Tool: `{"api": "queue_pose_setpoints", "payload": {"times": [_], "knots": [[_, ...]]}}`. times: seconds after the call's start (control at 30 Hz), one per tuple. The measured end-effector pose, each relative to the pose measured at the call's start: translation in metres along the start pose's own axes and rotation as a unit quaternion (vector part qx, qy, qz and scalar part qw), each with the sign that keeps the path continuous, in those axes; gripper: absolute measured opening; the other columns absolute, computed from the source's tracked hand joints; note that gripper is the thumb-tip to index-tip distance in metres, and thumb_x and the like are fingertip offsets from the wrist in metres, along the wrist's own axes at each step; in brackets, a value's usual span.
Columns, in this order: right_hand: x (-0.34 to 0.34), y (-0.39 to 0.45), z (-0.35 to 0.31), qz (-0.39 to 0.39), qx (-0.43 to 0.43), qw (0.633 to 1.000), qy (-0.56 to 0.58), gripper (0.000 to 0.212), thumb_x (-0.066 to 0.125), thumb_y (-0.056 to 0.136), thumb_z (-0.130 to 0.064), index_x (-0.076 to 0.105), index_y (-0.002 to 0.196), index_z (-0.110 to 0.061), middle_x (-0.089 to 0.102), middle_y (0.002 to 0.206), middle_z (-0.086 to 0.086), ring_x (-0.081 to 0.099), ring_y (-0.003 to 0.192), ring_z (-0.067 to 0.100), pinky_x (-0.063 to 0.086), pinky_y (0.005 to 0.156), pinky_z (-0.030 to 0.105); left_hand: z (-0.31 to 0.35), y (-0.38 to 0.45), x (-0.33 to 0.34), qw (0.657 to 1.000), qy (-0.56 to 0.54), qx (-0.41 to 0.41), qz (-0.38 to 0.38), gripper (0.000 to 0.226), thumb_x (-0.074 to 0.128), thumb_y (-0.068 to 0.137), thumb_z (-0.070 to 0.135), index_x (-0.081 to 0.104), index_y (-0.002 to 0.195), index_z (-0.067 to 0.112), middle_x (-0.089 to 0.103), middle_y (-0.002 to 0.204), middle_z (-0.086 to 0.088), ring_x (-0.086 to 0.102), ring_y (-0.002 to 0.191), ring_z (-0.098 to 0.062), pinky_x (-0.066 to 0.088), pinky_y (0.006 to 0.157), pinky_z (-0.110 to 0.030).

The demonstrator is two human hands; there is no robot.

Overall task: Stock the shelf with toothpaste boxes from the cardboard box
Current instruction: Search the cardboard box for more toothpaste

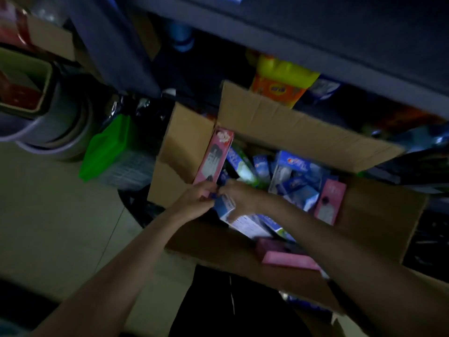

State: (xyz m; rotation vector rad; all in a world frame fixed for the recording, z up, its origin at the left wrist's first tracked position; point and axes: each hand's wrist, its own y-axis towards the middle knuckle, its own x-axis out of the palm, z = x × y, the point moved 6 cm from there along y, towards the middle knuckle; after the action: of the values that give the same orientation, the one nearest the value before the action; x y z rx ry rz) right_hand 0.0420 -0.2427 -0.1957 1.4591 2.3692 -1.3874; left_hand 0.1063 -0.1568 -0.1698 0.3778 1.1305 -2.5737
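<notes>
— From the head view, where are the hands?

— Both meet at the cardboard box's (286,122) left edge. The left hand (194,200) curls its grip round the bottom of a pink toothpaste box (213,156). That box stands against the left wall, long axis running up toward the far-left corner.

— And the right hand (239,197)?

— Just beside it, fingers curled over a blue toothpaste box (224,206) lying among the heap. Lifting clear looks like the next step; the shelf (315,40) hangs above the far edge.
</notes>
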Motion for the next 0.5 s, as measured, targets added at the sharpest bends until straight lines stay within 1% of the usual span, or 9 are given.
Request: {"api": "queue_pose_setpoints", "payload": {"times": [0.07,0.1,0.17,0.23,0.27,0.33,0.4,0.43,0.5], "knots": [[-0.05,-0.028,-0.002,0.032,0.005,0.999,0.017,0.068,0.08,0.072,-0.018,0.047,0.131,-0.01,0.044,0.118,0.009,0.044,0.106,0.022,0.032,0.071,0.016,0.02,-0.001,-0.006,0.997,-0.058,-0.03,-0.043,0.041,0.047,0.09,-0.005,0.047,0.128,0.011,0.054,0.116,-0.008,0.052,0.102,-0.015,0.04,0.058,-0.006],[-0.075,-0.043,-0.005,0.046,0.005,0.998,0.045,0.069,0.079,0.074,-0.017,0.045,0.133,-0.011,0.043,0.124,0.007,0.044,0.111,0.019,0.033,0.077,0.013,0.031,-0.003,-0.011,0.995,-0.07,-0.033,-0.06,0.043,0.047,0.091,-0.004,0.045,0.13,0.014,0.053,0.119,-0.007,0.049,0.101,-0.013,0.041,0.058,-0.007],[-0.118,-0.071,-0.018,0.063,-0.014,0.984,0.167,0.06,0.076,0.075,-0.004,0.048,0.127,-0.015,0.046,0.128,0.003,0.047,0.114,0.011,0.039,0.083,0.011,0.054,-0.005,-0.024,0.992,-0.086,-0.022,-0.089,0.046,0.047,0.091,-0.002,0.043,0.13,0.023,0.05,0.124,-0.001,0.048,0.099,-0.009,0.042,0.06,-0.009],[-0.155,-0.097,-0.034,0.072,-0.058,0.949,0.302,0.054,0.068,0.072,0.016,0.052,0.111,-0.019,0.056,0.114,-0.003,0.057,0.1,-0.001,0.046,0.078,0.01,0.077,-0.008,-0.039,0.985,-0.116,-0.003,-0.127,0.049,0.052,0.089,-0.001,0.043,0.127,0.03,0.052,0.128,0.002,0.052,0.092,-0.005,0.04,0.061,-0.012],[-0.173,-0.11,-0.038,0.08,-0.075,0.936,0.335,0.057,0.064,0.071,0.022,0.052,0.108,-0.019,0.057,0.108,-0.005,0.059,0.093,-0.005,0.048,0.076,0.011,0.088,-0.009,-0.047,0.981,-0.127,0.006,-0.147,0.051,0.055,0.088,0.001,0.043,0.128,0.03,0.053,0.129,0.003,0.053,0.091,-0.004,0.04,0.061,-0.013],[-0.199,-0.132,-0.043,0.082,-0.102,0.918,0.374,0.061,0.057,0.071,0.029,0.05,0.111,-0.017,0.056,0.105,-0.005,0.061,0.091,-0.005,0.051,0.076,0.014,0.109,-0.012,-0.064,0.976,-0.136,0.024,-0.169,0.051,0.059,0.087,0.004,0.045,0.131,0.028,0.057,0.125,0.006,0.053,0.095,-0.004,0.042,0.065,-0.013],[-0.213,-0.146,-0.043,0.078,-0.121,0.897,0.419,0.063,0.059,0.07,0.027,0.051,0.113,-0.018,0.054,0.109,-0.004,0.061,0.097,0.0,0.053,0.076,0.018,0.128,-0.017,-0.08,0.974,-0.141,0.038,-0.175,0.043,0.058,0.087,0.004,0.051,0.119,0.031,0.059,0.115,0.009,0.054,0.096,-0.001,0.044,0.07,-0.007],[-0.217,-0.15,-0.042,0.076,-0.123,0.885,0.443,0.063,0.064,0.067,0.021,0.053,0.114,-0.021,0.054,0.112,-0.003,0.061,0.1,0.002,0.054,0.076,0.02,0.135,-0.019,-0.086,0.974,-0.143,0.04,-0.173,0.039,0.059,0.086,0.003,0.053,0.112,0.031,0.059,0.109,0.011,0.054,0.093,0.001,0.044,0.072,-0.005],[-0.22,-0.154,-0.04,0.076,-0.123,0.868,0.475,0.07,0.077,0.062,0.007,0.055,0.119,-0.026,0.053,0.121,-0.002,0.06,0.108,0.009,0.054,0.079,0.024,0.144,-0.023,-0.098,0.976,-0.128,0.057,-0.164,0.036,0.062,0.084,0.002,0.056,0.11,0.026,0.06,0.1,0.012,0.056,0.086,0.0,0.046,0.072,-0.007]]}}
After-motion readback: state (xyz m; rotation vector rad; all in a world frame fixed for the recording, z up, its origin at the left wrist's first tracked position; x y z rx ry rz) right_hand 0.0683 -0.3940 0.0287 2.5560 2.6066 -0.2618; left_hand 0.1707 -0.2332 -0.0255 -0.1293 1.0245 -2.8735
